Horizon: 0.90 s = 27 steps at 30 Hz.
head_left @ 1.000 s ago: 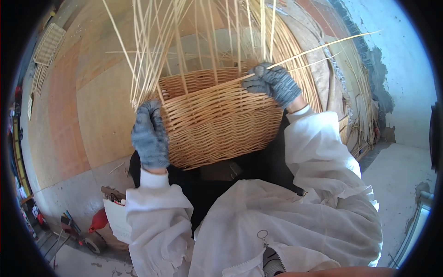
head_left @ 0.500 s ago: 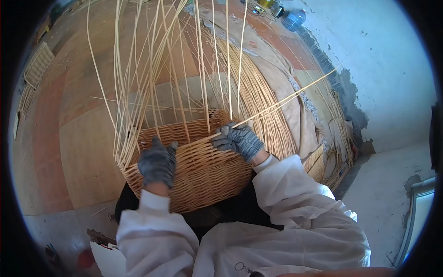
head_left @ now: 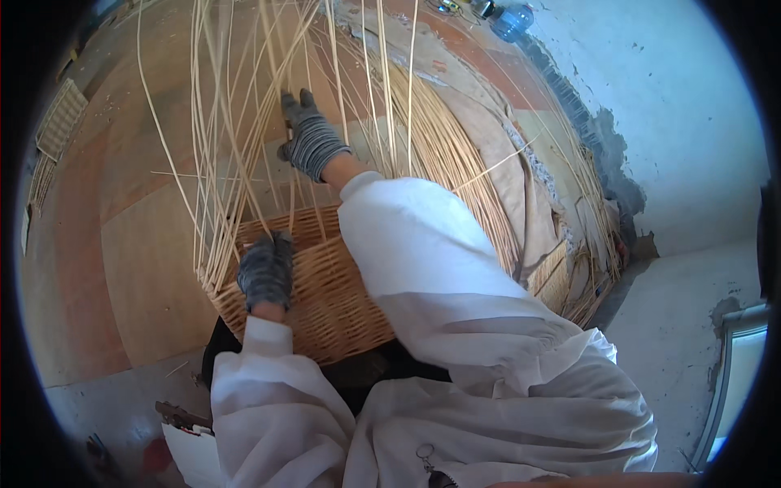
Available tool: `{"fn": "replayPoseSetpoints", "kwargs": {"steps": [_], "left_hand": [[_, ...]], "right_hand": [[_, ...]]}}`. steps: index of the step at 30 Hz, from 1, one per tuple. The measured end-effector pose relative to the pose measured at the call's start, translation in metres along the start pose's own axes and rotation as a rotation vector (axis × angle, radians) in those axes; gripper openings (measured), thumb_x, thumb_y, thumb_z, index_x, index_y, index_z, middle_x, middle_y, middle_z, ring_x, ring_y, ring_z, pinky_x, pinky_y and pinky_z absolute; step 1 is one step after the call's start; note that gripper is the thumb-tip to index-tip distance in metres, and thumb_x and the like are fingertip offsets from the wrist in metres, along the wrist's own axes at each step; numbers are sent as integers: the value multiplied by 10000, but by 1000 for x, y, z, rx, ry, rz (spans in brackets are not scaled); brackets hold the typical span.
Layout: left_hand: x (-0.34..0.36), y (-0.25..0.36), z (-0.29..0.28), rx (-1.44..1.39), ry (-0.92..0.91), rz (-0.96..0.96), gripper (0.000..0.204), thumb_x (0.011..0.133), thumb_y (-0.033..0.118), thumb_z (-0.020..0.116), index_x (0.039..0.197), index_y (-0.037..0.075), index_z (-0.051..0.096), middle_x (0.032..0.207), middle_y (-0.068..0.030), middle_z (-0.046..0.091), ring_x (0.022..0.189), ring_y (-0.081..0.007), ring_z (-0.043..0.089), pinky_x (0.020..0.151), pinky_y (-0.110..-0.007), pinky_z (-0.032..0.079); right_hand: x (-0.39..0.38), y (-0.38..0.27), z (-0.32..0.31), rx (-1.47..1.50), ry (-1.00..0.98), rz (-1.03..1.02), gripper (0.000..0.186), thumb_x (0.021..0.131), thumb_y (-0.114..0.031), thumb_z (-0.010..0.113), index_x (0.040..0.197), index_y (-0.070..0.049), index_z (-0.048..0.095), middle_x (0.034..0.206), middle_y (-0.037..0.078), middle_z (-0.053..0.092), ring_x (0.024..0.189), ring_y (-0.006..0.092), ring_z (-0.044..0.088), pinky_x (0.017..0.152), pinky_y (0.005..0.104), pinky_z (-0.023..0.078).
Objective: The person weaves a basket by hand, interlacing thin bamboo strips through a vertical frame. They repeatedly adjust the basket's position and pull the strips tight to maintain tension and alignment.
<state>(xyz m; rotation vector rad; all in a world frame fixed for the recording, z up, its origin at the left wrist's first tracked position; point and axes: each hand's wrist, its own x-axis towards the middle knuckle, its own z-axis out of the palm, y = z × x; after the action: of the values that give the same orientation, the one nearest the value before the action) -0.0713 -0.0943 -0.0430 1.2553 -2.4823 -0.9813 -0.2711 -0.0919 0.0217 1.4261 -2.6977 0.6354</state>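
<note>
A partly woven wicker basket [head_left: 333, 285] rests on my lap, with long pale upright rods [head_left: 203, 122] rising from its edge. My left hand [head_left: 266, 270], in a grey striped glove, is closed over the near rim at the left, by the foot of one rod. Above the far side, my right hand [head_left: 313, 145], gloved the same way, reaches in among the uprights. Its thumb and fingers are spread, with a rod in the gap between them. My right sleeve hides the basket's right end.
A large bundle of loose rods [head_left: 455, 154] lies on a beige cloth [head_left: 529, 220] to the right. Beyond are a blue-tinted water jug [head_left: 512, 22] and a worn white wall [head_left: 675, 106]. A woven panel [head_left: 63, 119] leans at the far left.
My right hand has left the near rim and the slanting rod there, moving up and left among the uprights. My left hand stays at the rim, its fingers now closed in.
</note>
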Motion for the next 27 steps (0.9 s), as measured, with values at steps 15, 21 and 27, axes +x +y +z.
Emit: {"fn": "replayPoseSetpoints", "kwargs": {"steps": [15, 21, 27], "left_hand": [[-1, 8, -17, 271, -133, -34, 448, 910, 420, 404, 1019, 33, 601, 928, -186, 633, 891, -346, 595, 809, -455, 447], [25, -74, 35, 245, -104, 425, 407, 855, 387, 533, 1031, 26, 595, 935, -179, 636, 918, -323, 603, 825, -427, 453], [-1, 12, -16, 163, -223, -6, 472, 793, 400, 629, 1090, 36, 584, 967, -166, 641, 914, -304, 608, 816, -387, 464]], "right_hand": [[-19, -31, 3, 251, 79, 387, 708, 711, -10, 614, 1351, -104, 325, 1080, 185, 536, 999, 326, 555, 884, 362, 454], [-60, 11, 26, 964, 329, 152, 358, 818, -151, 575, 1146, -61, 463, 885, 105, 543, 827, 237, 537, 754, 324, 465], [-204, 80, -17, 1391, 250, 249, 148, 889, -180, 533, 944, -44, 513, 679, 58, 522, 612, 171, 534, 547, 277, 485]]}}
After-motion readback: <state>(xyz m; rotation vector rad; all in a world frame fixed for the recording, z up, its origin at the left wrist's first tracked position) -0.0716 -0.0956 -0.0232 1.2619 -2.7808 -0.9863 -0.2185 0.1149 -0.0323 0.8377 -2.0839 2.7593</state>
